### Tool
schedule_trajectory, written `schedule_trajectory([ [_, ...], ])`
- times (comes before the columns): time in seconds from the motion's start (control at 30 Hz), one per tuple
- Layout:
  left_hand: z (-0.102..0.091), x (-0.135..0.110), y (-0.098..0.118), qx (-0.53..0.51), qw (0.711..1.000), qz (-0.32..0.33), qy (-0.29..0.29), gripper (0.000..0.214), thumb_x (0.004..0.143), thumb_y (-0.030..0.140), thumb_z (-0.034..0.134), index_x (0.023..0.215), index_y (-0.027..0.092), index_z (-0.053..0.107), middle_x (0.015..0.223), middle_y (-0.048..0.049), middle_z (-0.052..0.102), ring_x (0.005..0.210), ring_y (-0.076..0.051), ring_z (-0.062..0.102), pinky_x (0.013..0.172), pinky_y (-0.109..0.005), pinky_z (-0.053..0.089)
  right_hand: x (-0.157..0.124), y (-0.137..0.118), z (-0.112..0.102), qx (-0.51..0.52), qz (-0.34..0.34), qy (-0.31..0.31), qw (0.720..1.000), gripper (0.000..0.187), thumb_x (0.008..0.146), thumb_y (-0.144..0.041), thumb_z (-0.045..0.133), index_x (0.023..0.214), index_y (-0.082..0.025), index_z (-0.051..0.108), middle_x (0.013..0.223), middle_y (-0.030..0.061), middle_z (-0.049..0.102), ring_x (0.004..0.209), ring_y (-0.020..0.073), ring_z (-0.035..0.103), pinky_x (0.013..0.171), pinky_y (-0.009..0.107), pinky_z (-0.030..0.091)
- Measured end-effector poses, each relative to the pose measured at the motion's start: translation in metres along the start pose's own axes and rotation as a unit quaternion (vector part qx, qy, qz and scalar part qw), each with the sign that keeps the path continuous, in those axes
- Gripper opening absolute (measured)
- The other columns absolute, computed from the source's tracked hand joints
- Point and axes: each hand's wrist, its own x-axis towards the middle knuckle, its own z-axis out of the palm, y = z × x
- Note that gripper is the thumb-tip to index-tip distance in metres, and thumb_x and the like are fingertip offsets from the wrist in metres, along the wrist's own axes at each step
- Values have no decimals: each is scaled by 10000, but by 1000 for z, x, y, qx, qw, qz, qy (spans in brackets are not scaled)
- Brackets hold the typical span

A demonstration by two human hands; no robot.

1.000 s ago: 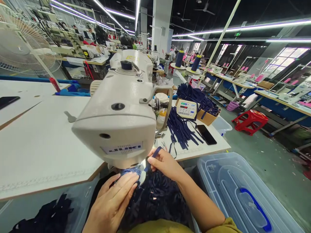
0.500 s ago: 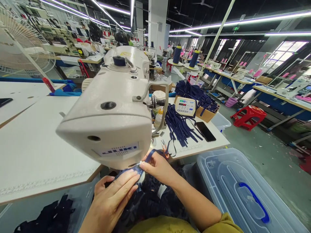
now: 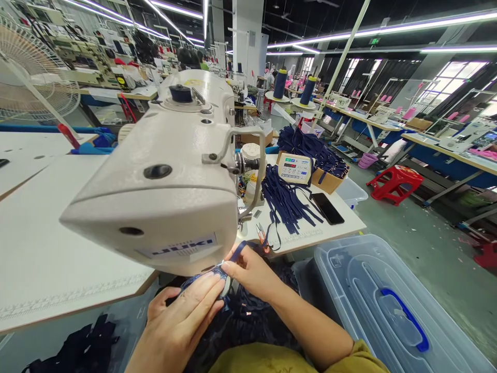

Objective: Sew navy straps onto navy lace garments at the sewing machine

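Note:
Below the head of a white JUKI sewing machine (image 3: 186, 207), both hands are at a piece of navy lace fabric (image 3: 221, 270) with a pale, rounded edge. My left hand (image 3: 186, 311) lies over this piece, its fingers close together and pressing on it, the thumb apart at the left. Pinched at the fabric's edge, my right hand (image 3: 252, 272) has a narrow navy strap (image 3: 238, 250) running up between thumb and index finger. The machine head hides the needle and the far side of the fabric. More dark cloth (image 3: 248, 311) hangs below the hands.
Right of the machine lie orange-handled thread snips (image 3: 263, 239), a bundle of navy straps (image 3: 287, 199), a control panel (image 3: 295, 168) and a phone (image 3: 328, 208). A lidded clear bin (image 3: 361, 290) stands at right, near the table edge. Dark pieces (image 3: 81, 342) sit in a bin lower left.
The view has shifted slightly, so the machine head appears larger and further left. Both hands keep nearly the same hold on the lace fabric and strap.

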Motion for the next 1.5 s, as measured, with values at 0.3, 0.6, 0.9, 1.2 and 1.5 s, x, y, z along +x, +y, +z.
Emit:
schedule_trajectory([
  [0.3, -4, -3, 2, -44, 998, -37, -12, 332, 895, 267, 499, 1222, 227, 543, 1152, -8, 674, 1054, -133, 625, 919, -238, 421, 2, 2, -1, 8, 21, -6, 1000, 118, 836, -246, 559, 944, -204, 536, 775, -41, 482, 685, 108, 463, 716, 242, 414],
  [0.6, -4, -7, 2, -52, 997, -50, -18, 358, 877, 292, 535, 1233, 257, 557, 1186, 3, 655, 1048, -157, 631, 921, -240, 434, 0, 3, 7, -10, 14, 45, 999, 128, 818, -190, 547, 945, -191, 543, 801, -30, 515, 722, 114, 504, 721, 246, 426],
  [0.9, -1, -5, 0, -11, 1000, -20, -12, 421, 901, 297, 485, 1321, 302, 472, 1168, 33, 670, 966, -115, 654, 834, -254, 432, 0, 6, 9, -31, -14, 49, 998, 131, 828, -188, 525, 958, -191, 539, 844, -14, 548, 777, 129, 535, 756, 264, 438],
  [1.2, -7, 6, 12, 84, 996, -12, 18, 306, 880, 257, 529, 1177, 213, 590, 1120, -6, 695, 983, -145, 640, 835, -307, 348, 26, -15, -6, -124, -17, 24, 992, 59, 798, -245, 582, 810, -188, 576, 687, -26, 524, 697, 154, 536, 691, 282, 453],
  [1.5, 1, 15, 38, 45, 984, -152, 83, 248, 944, 209, 433, 1085, 213, 637, 1029, 11, 723, 948, -191, 636, 830, -350, 319, 46, -12, -1, -207, -96, -21, 973, 112, 824, -166, 531, 831, -174, 643, 696, 8, 642, 773, 183, 596, 785, 299, 480],
])
